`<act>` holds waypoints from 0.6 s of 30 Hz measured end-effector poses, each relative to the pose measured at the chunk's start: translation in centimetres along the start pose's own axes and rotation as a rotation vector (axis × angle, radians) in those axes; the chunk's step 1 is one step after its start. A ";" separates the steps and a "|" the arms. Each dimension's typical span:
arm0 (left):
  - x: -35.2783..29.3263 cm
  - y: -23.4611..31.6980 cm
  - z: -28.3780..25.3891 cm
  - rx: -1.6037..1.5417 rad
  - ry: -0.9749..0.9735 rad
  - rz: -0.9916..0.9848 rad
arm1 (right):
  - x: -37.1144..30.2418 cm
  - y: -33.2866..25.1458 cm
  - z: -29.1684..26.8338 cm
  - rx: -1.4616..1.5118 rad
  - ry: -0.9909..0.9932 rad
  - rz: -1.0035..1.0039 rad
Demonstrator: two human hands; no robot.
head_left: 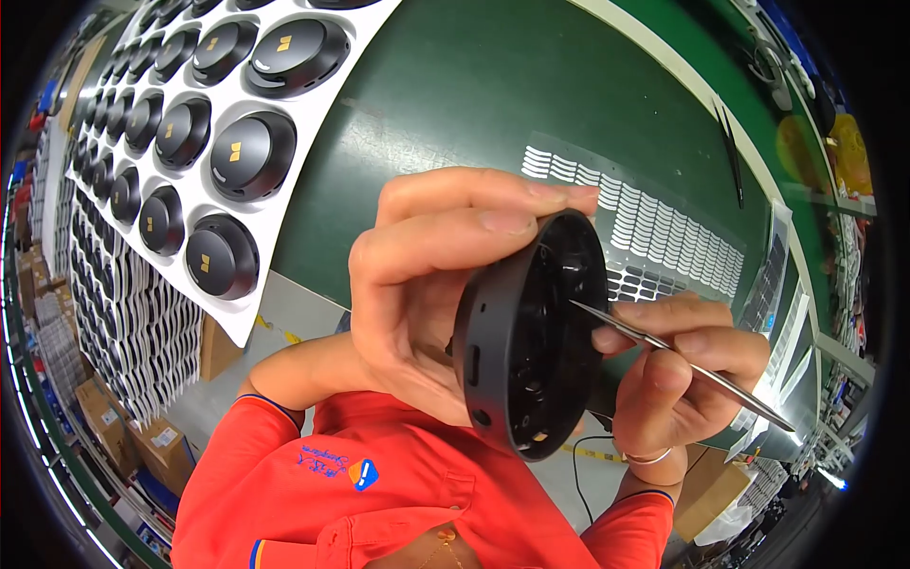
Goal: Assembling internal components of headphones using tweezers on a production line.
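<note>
My left hand (403, 275) is closed around a round black ear-cup shell (482, 365), gripping it by the rim and outer wall. The shell is tilted on edge, its hollow inside turned toward my right. Small slots and a round hole show along its side wall. Between the thumb and fingers of my right hand (697, 365) is a pair of slim metal tweezers (725, 384). Their pointed tip reaches the shell's open side; whether it touches anything inside or holds a small part, I cannot tell.
A white moulded tray (301, 156) at the left carries rows of black ear cups (254, 156). On the green table (445, 85) lies a clear sheet of white curved stickers (664, 223). Dark tweezers (732, 156) lie farther right. Stacked trays (133, 322) and cardboard boxes (163, 446) stand at lower left.
</note>
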State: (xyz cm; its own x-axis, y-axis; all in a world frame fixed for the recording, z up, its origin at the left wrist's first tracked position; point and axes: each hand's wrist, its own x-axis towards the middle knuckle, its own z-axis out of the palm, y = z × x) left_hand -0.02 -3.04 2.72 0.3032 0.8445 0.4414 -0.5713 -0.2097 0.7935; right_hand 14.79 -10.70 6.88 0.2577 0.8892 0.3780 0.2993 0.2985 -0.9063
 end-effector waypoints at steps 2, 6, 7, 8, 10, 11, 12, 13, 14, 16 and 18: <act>0.0 -0.2 -0.2 0.014 -0.022 0.032 | 0.1 0.4 -0.9 0.078 -0.065 -0.010; 0.2 -0.4 -0.6 0.045 -0.068 0.069 | 0.6 0.6 -1.4 0.135 -0.168 -0.045; 0.2 -0.5 -0.7 0.063 -0.091 0.074 | 0.5 0.7 -1.4 0.134 -0.168 -0.043; 0.2 -0.5 -0.7 0.065 -0.090 0.073 | 0.4 0.8 -1.3 0.134 -0.151 -0.047; 0.1 -0.7 -0.7 0.046 -0.079 0.097 | 0.4 0.9 -1.2 0.136 -0.134 -0.050; 0.1 -0.8 -0.8 0.046 -0.079 0.095 | 0.4 0.9 -1.2 0.123 -0.135 -0.053; 0.2 -0.9 -0.9 0.033 -0.090 0.101 | 0.4 0.9 -1.3 0.110 -0.136 -0.057; 0.2 -0.9 -1.0 0.021 -0.102 0.106 | 0.4 0.8 -1.3 0.110 -0.135 -0.055; 0.1 -0.9 -1.1 0.023 -0.101 0.105 | 0.5 0.9 -1.3 0.112 -0.145 -0.053; 0.1 -0.6 -1.2 0.017 -0.105 0.097 | 0.6 1.0 -1.3 0.118 -0.155 -0.050; 0.2 -0.3 -1.2 0.016 -0.113 0.074 | 0.6 0.9 -1.4 0.110 -0.167 -0.055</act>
State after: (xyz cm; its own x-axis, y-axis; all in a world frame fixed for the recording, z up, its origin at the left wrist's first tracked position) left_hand -0.69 -2.22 2.07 0.3456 0.7657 0.5425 -0.5832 -0.2776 0.7634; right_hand 16.54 -10.37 6.54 0.0854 0.9129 0.3991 0.2043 0.3760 -0.9038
